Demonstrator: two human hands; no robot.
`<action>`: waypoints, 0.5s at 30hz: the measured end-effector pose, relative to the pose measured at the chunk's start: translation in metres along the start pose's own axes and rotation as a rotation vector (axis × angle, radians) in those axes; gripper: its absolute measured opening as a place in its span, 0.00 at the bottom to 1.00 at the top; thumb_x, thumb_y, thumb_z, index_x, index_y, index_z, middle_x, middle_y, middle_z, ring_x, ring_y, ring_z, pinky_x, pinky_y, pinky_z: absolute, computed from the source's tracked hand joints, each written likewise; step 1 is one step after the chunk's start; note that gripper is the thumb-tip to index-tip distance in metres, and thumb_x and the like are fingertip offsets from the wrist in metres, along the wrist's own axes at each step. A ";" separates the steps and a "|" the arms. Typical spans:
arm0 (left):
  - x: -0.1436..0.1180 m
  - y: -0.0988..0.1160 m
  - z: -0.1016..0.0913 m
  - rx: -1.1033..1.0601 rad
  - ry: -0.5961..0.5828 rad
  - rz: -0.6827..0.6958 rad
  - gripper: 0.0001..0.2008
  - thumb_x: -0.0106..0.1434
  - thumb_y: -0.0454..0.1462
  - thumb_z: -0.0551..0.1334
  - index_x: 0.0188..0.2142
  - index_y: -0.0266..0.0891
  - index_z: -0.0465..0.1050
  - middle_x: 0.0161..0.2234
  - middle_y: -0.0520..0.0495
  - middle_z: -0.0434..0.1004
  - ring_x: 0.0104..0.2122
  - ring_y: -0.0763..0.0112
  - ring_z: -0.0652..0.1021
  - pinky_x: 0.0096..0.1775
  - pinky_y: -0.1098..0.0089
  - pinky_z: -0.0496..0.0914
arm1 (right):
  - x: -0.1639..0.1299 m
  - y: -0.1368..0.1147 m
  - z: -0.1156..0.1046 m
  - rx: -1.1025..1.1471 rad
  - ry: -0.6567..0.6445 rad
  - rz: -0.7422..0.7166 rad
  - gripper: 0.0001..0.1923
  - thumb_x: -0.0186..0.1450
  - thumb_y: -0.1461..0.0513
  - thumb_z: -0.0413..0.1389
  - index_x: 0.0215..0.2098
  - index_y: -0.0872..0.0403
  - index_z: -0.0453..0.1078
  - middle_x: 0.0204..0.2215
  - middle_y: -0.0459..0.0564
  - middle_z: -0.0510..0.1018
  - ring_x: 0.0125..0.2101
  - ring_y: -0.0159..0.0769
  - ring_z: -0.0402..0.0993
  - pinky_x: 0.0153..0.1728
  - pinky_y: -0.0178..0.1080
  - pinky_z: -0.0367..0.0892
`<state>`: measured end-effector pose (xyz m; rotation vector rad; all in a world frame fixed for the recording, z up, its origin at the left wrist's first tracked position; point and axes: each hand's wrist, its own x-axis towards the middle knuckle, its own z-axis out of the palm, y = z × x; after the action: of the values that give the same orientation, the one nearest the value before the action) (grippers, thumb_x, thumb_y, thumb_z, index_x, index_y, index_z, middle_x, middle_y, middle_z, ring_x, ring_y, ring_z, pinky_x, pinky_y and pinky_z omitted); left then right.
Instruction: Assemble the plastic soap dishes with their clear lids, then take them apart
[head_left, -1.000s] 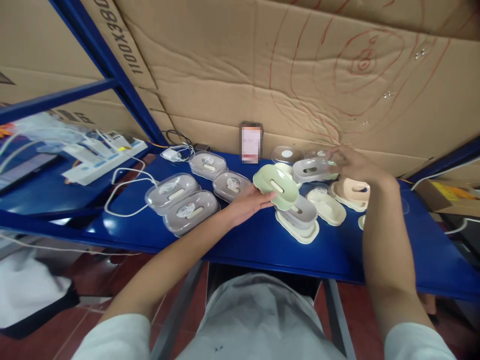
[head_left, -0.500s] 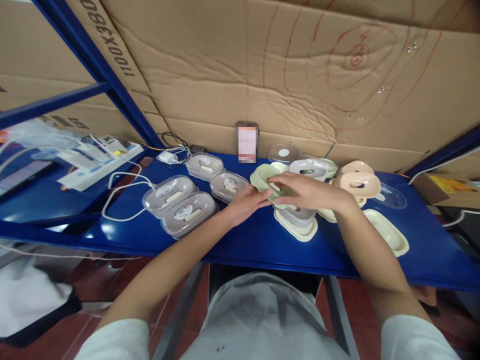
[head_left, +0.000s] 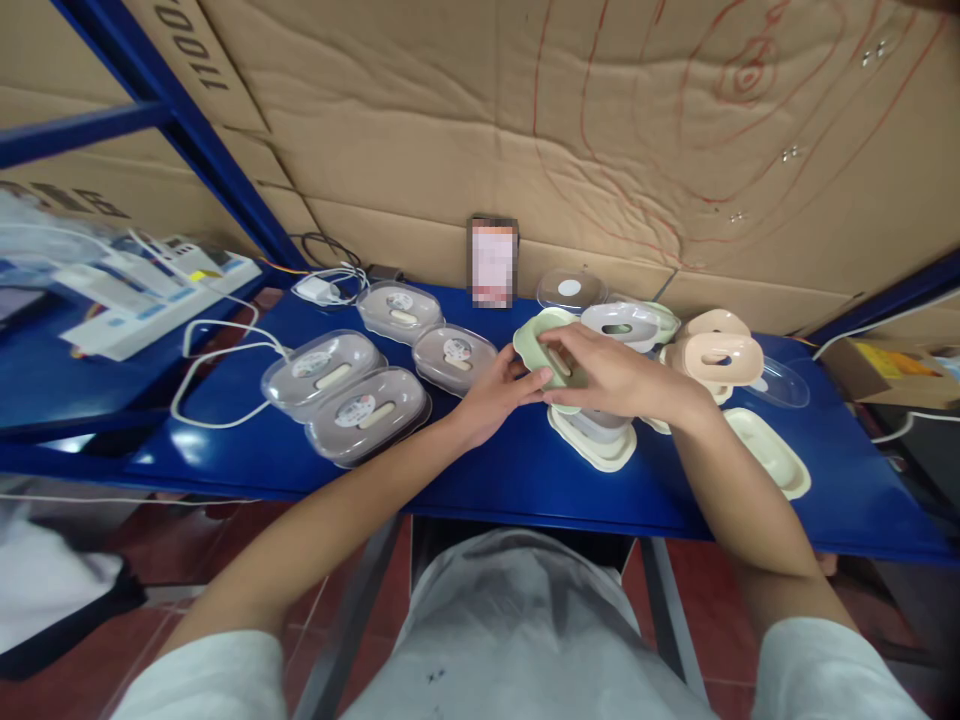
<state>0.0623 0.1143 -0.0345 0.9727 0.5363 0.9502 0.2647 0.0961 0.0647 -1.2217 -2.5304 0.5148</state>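
Both my hands are on the green soap-dish tray [head_left: 541,345]. My left hand [head_left: 491,395] pinches its near left edge, thumb on top and fingers under, while my right hand [head_left: 615,375] lies over its right half with the fingers curled across the slot in the middle. So the hands are close together, both clamped on the one piece, and the tray sits tilted, just above the grey base [head_left: 598,427] that rests in a cream tray [head_left: 592,450] on the blue shelf [head_left: 525,480].

To do this well, I judge that the green piece should be levelled first and its oval lined up with the one below, long side to long side, before I press. My right hand hides the far rim, so I cannot tell whether that side has seated; I would feel along it with my fingertips and press evenly, not from one end only.

Left of my hands lie four closed dishes under clear lids [head_left: 360,412], near a white cable [head_left: 217,350]. Beyond my right hand stand a white dish [head_left: 626,322] and a stack of peach ones [head_left: 712,355]; a loose cream tray [head_left: 769,450] lies to the right. A phone [head_left: 493,262] leans against the cardboard [head_left: 525,130] behind.
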 end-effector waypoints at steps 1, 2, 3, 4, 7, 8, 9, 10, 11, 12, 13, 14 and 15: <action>0.000 -0.001 0.000 0.006 0.010 0.005 0.35 0.57 0.46 0.81 0.59 0.44 0.70 0.54 0.42 0.80 0.59 0.50 0.80 0.56 0.49 0.79 | -0.002 -0.001 0.001 -0.007 -0.011 0.000 0.29 0.70 0.51 0.63 0.65 0.52 0.66 0.60 0.61 0.75 0.57 0.53 0.76 0.56 0.51 0.73; -0.001 -0.003 0.001 0.010 0.018 0.011 0.36 0.56 0.45 0.82 0.58 0.44 0.68 0.52 0.43 0.80 0.59 0.50 0.80 0.55 0.49 0.80 | -0.004 -0.002 0.001 -0.014 -0.027 -0.007 0.29 0.70 0.52 0.63 0.66 0.53 0.65 0.60 0.61 0.76 0.56 0.53 0.76 0.56 0.52 0.73; -0.001 -0.004 0.001 0.012 0.025 0.015 0.37 0.55 0.45 0.82 0.57 0.44 0.67 0.51 0.44 0.80 0.58 0.50 0.80 0.54 0.48 0.81 | -0.006 -0.002 0.001 -0.019 -0.044 -0.021 0.29 0.71 0.53 0.62 0.66 0.53 0.64 0.60 0.62 0.76 0.56 0.53 0.77 0.56 0.52 0.73; -0.001 -0.005 0.001 0.013 0.029 0.018 0.37 0.55 0.45 0.83 0.56 0.44 0.65 0.50 0.45 0.79 0.57 0.50 0.80 0.54 0.47 0.81 | -0.007 -0.001 -0.001 -0.019 -0.059 -0.035 0.28 0.72 0.55 0.61 0.67 0.53 0.64 0.60 0.62 0.76 0.57 0.53 0.77 0.56 0.52 0.73; 0.000 -0.006 0.002 0.001 0.041 0.029 0.38 0.54 0.45 0.83 0.55 0.44 0.62 0.51 0.46 0.80 0.56 0.53 0.81 0.55 0.44 0.79 | -0.007 0.002 -0.007 0.014 -0.100 -0.038 0.27 0.72 0.57 0.59 0.68 0.51 0.64 0.61 0.59 0.77 0.58 0.51 0.77 0.57 0.51 0.73; 0.001 -0.006 0.002 -0.003 0.047 0.028 0.38 0.55 0.44 0.83 0.55 0.45 0.62 0.51 0.46 0.80 0.55 0.54 0.82 0.56 0.43 0.79 | -0.006 0.003 -0.010 0.039 -0.111 -0.025 0.27 0.72 0.58 0.59 0.68 0.50 0.64 0.62 0.58 0.77 0.58 0.50 0.78 0.57 0.50 0.73; 0.001 -0.005 0.002 -0.005 0.053 0.025 0.37 0.55 0.44 0.82 0.55 0.44 0.62 0.51 0.46 0.80 0.55 0.55 0.82 0.58 0.43 0.78 | -0.005 0.005 -0.012 0.066 -0.120 -0.013 0.27 0.71 0.58 0.58 0.68 0.49 0.64 0.62 0.57 0.78 0.57 0.49 0.78 0.56 0.49 0.74; 0.002 -0.005 0.002 -0.005 0.058 0.019 0.37 0.56 0.43 0.82 0.55 0.44 0.62 0.51 0.46 0.81 0.54 0.56 0.82 0.59 0.43 0.77 | -0.003 0.006 -0.015 0.091 -0.127 -0.003 0.28 0.71 0.59 0.58 0.68 0.48 0.64 0.62 0.55 0.78 0.57 0.47 0.79 0.56 0.48 0.74; 0.002 -0.004 0.001 -0.005 0.059 0.012 0.37 0.56 0.43 0.82 0.55 0.44 0.62 0.50 0.46 0.81 0.54 0.56 0.83 0.60 0.43 0.76 | -0.002 0.008 -0.017 0.111 -0.125 0.002 0.28 0.70 0.59 0.58 0.68 0.48 0.65 0.62 0.55 0.78 0.56 0.46 0.79 0.56 0.47 0.74; 0.003 -0.003 0.001 -0.005 0.060 0.004 0.37 0.56 0.42 0.82 0.56 0.44 0.62 0.49 0.47 0.82 0.54 0.56 0.83 0.60 0.43 0.76 | -0.001 0.010 -0.020 0.123 -0.115 0.003 0.28 0.69 0.60 0.58 0.67 0.48 0.65 0.62 0.54 0.79 0.56 0.46 0.80 0.56 0.47 0.74; 0.003 -0.002 0.001 -0.006 0.061 -0.002 0.37 0.57 0.42 0.82 0.56 0.44 0.62 0.48 0.47 0.82 0.53 0.56 0.83 0.61 0.43 0.75 | -0.001 0.012 -0.023 0.123 -0.096 0.003 0.28 0.69 0.61 0.57 0.67 0.48 0.66 0.61 0.53 0.79 0.55 0.46 0.80 0.56 0.47 0.74; 0.003 -0.001 0.000 -0.009 0.063 -0.007 0.37 0.57 0.41 0.81 0.56 0.44 0.62 0.47 0.47 0.83 0.53 0.56 0.84 0.62 0.43 0.74 | -0.001 0.015 -0.027 0.112 -0.067 0.006 0.28 0.68 0.61 0.57 0.66 0.48 0.67 0.61 0.52 0.80 0.55 0.46 0.80 0.57 0.47 0.74; 0.004 -0.001 0.000 -0.014 0.066 -0.011 0.36 0.57 0.40 0.81 0.57 0.44 0.62 0.47 0.48 0.83 0.53 0.57 0.84 0.63 0.43 0.74 | -0.003 0.019 -0.031 0.095 -0.027 0.014 0.27 0.68 0.62 0.56 0.66 0.48 0.68 0.60 0.52 0.80 0.55 0.46 0.80 0.57 0.48 0.74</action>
<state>0.0644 0.1172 -0.0353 0.9277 0.5892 0.9771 0.2918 0.1108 0.0844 -1.2072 -2.4903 0.6514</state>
